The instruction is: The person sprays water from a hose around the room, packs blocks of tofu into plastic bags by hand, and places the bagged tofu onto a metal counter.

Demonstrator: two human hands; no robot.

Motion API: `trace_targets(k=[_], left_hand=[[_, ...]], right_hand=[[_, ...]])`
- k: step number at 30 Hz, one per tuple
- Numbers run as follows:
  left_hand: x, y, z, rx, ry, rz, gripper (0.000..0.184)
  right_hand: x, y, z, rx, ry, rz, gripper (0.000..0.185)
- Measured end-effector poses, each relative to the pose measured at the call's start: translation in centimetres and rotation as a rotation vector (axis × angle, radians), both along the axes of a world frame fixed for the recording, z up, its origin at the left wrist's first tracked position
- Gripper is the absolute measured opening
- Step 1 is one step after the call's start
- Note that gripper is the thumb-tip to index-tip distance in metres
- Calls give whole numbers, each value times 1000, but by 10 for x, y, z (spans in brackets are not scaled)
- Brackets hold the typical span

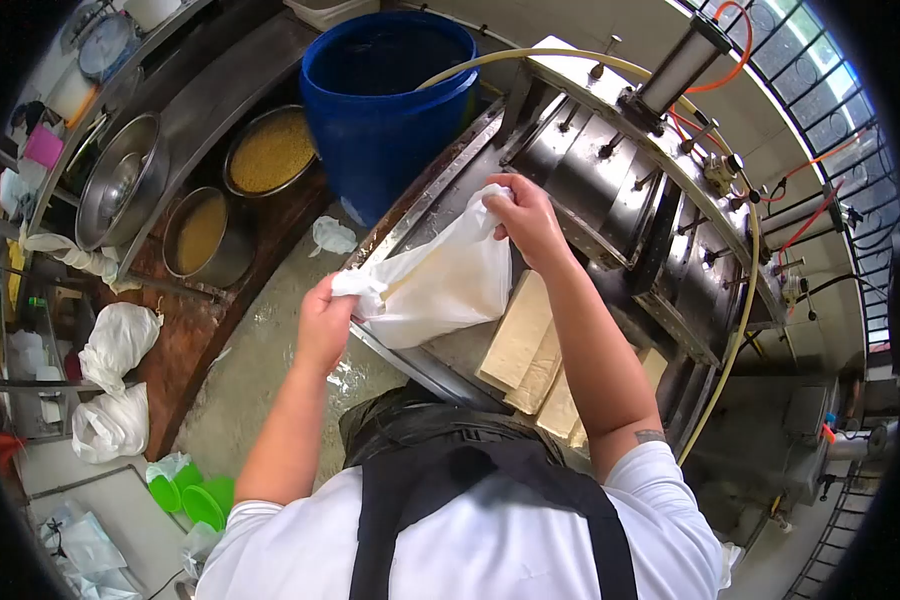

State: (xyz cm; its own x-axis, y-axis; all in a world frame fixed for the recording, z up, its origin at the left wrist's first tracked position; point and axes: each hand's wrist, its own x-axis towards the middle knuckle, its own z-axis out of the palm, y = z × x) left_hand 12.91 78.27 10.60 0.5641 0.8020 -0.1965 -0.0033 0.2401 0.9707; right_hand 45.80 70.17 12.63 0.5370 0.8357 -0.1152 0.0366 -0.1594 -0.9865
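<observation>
In front of me stood a blue barrel (pixel 380 145), a pale yellow hose (pixel 530 52) running over its rim. To its left I had two metal pots, one of yellow grains (pixel 272 150), the nearer one (pixel 234 262) holding something yellowish too. A wide steel bowl (pixel 98 192) sat beyond them, near a pink container (pixel 43 146). Lower on my left were two white sacks (pixel 120 342) and bright green tubs (pixel 208 500); a crumpled white sheet (pixel 333 236) lay on the wet floor (pixel 270 350). Far to my right was a barred window (pixel 820 85).

No legible text, no readable labels, numbers, signs
</observation>
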Motion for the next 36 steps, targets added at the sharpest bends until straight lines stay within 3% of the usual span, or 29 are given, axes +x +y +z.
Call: trace_targets(k=[1,2,3,5,6,7,8,9,11,14,17,21,22,24,27,31,33,36], left_hand=[[-6,7,-6,-3,0,5,19],[-12,16,-15,520,164,-11,19],[-15,21,-20,1043,329,-28,20],[-18,18,-33,1088,414,14,22],[-18,19,-67,736,298,120,25],[-18,19,-87,383,180,218,29],[-12,12,-89,216,241,226,39],[-7,6,-107,216,243,227,39],[3,-13,-157,228,313,270,58],[12,-60,-156,332,314,68,100],[19,-68,-178,393,267,26,106],[46,-40,-187,433,342,159,94],[49,-42,-156,343,317,83,86],[46,-50,-145,324,266,59,84],[35,-72,-159,352,240,61,81],[42,-70,-171,440,314,163,79],[56,-43,-157,441,281,120,78],[68,-13,-151,410,421,11,77]], right_hand=[[2,-3,-11,-51,-253,-20,51],[3,-7,-23,-101,-506,-39,71],[1,-15,-34,-101,-507,-34,71],[-4,-33,-61,-364,-726,-72,111],[1,-36,-82,-520,-604,-7,121],[1,-39,-101,-574,-533,-3,121],[2,-36,-116,-521,-500,22,117],[3,-33,-128,-467,-465,45,114],[3,-20,-141,-387,-456,82,107],[9,-4,-158,-301,-488,192,98],[16,6,-167,-293,-433,263,89],[20,8,-174,-398,-228,243,77],[21,6,-174,-401,-231,248,77],[19,-2,-176,-460,-303,272,71],[-6,-19,-102,-516,-178,471,74],[-15,-14,-156,-590,-386,450,73],[-21,-14,-174,-528,-633,313,70],[-21,-20,-187,-507,-499,84,64]])
